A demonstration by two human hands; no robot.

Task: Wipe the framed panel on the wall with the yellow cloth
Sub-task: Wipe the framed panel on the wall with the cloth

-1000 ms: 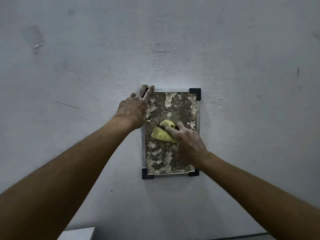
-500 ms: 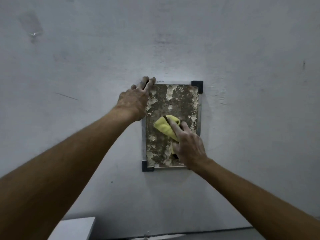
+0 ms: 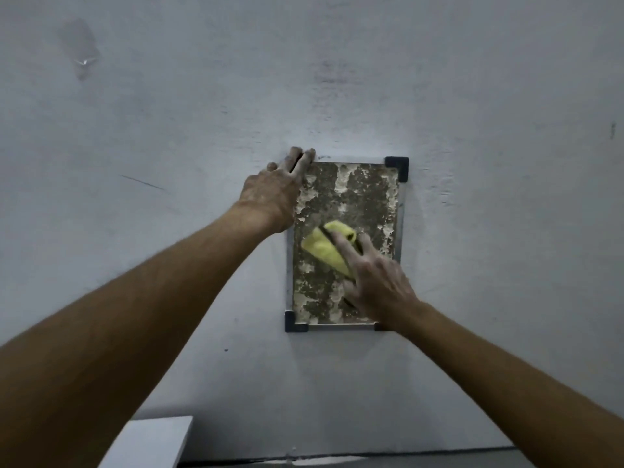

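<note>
The framed panel [image 3: 358, 194] hangs on a grey wall, a mottled brown and pale surface inside a thin metal frame with black corner caps. My left hand [image 3: 273, 194] rests flat over its upper left corner, fingers straight and reaching past the top edge. A folded yellow cloth [image 3: 322, 249] lies against the middle of the panel. My right hand [image 3: 374, 278] presses the cloth to the surface with fingers stretched over it, covering the panel's lower right part and its bottom right corner cap.
The grey wall [image 3: 472, 96] fills the view, with scuffs and a dark scratch at the left. A white box-like surface [image 3: 152, 440] sits at the bottom left, below my left forearm. A dark seam runs along the bottom where wall meets floor.
My right hand and the cloth slid up the panel a little, then back down to the middle. My left hand stayed on the upper left corner. The camera tilted slightly.
</note>
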